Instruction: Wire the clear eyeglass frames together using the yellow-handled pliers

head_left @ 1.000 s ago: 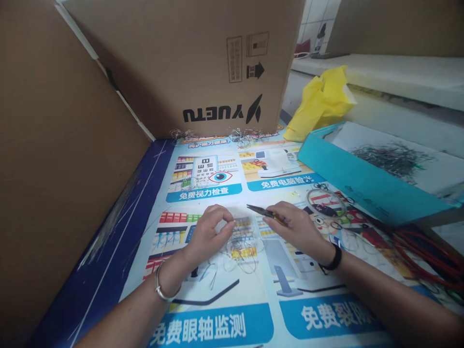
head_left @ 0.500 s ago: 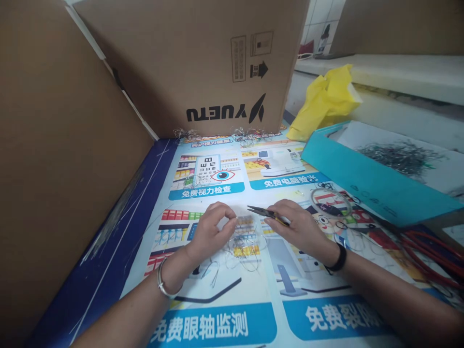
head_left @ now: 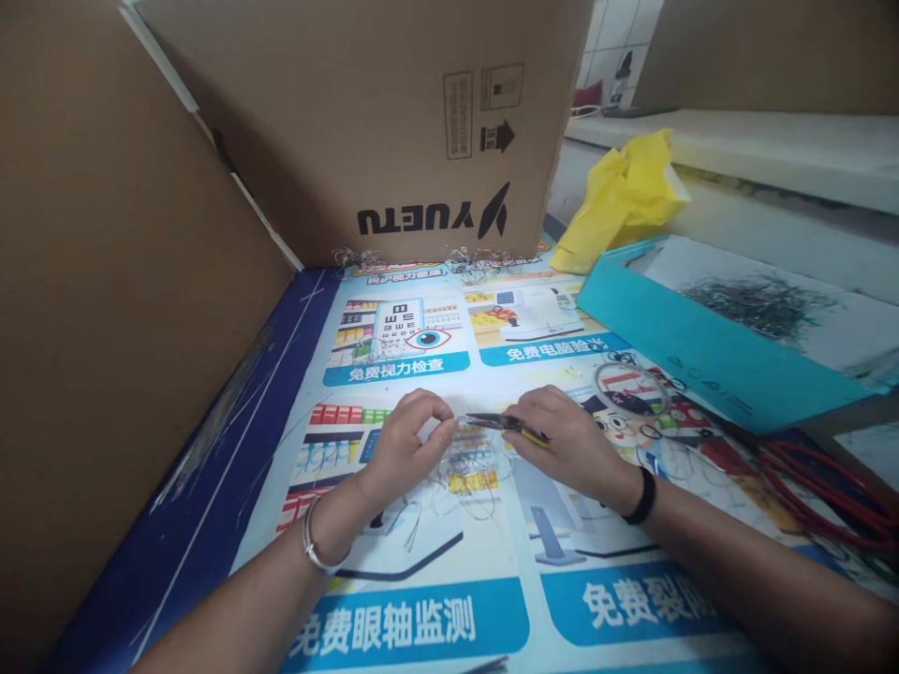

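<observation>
My right hand [head_left: 568,440] is closed around needle-nose pliers [head_left: 502,421] with dark jaws and yellow-and-black grips. The jaws point left, their tips close to the fingertips of my left hand [head_left: 414,435]. Thumb and forefinger of that left hand are pinched together; whatever is between them is too fine to make out. Below and between both hands, a loose tangle of thin wire [head_left: 467,473] lies on the printed sheet [head_left: 484,562]. A few bent wire pieces [head_left: 413,529] rest near my left wrist.
Cardboard panels [head_left: 337,122] stand at the left and back, with small wire clusters [head_left: 478,262] along their foot. To the right are a coil of clear line [head_left: 636,388], a turquoise box [head_left: 709,360] holding dark wire pieces [head_left: 765,304], a yellow bag [head_left: 618,201] and red cords [head_left: 821,487].
The pliers have moved left and slightly down, bringing their tips nearer my left fingertips. My left hand keeps its pinch in nearly the same place. The whole view has shifted slightly.
</observation>
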Motion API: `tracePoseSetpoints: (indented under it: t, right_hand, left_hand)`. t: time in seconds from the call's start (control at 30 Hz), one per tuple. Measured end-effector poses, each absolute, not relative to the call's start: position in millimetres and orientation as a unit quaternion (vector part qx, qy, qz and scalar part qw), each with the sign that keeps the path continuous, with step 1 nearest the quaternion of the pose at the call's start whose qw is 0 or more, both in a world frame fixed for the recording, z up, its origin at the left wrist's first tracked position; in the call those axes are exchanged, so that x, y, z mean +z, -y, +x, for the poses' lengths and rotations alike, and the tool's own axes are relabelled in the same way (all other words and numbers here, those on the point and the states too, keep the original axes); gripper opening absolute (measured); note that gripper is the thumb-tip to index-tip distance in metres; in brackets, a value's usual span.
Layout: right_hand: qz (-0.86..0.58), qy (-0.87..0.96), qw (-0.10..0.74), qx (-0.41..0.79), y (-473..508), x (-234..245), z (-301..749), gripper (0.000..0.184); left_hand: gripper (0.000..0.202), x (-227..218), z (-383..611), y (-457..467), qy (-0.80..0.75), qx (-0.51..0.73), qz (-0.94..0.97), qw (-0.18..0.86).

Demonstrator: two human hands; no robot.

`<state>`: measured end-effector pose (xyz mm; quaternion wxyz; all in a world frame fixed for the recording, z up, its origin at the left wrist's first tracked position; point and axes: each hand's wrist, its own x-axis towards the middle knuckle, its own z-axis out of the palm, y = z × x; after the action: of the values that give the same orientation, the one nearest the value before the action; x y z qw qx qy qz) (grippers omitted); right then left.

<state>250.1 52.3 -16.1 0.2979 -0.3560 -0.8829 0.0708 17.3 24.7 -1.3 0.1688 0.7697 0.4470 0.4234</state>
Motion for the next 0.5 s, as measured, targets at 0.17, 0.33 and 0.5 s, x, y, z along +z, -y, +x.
tracePoseSetpoints:
  t: [0.17,0.33,0.5]
  right_hand:
    - [-0.353,0.889,0.286,0.048,-50.9,-16.1,249.5,0.016]
    - [-0.350,0.895,0.276,0.035,-49.5,-14.6,249.1,0.016]
    - [-0.355,0.893,0.274,0.037,-47.7,-14.9,249.1,0.017]
  left_hand:
    - [0.005,1.2,18.7,-22.4,-0.446,0.428,0.763,0.188]
    - [0.005,2.3,19.8,-21.0,-0.440,0.437,0.758,0.205]
    - [0.004,1.1,19.2,-21.1,-0.433,0.443,0.755,0.216]
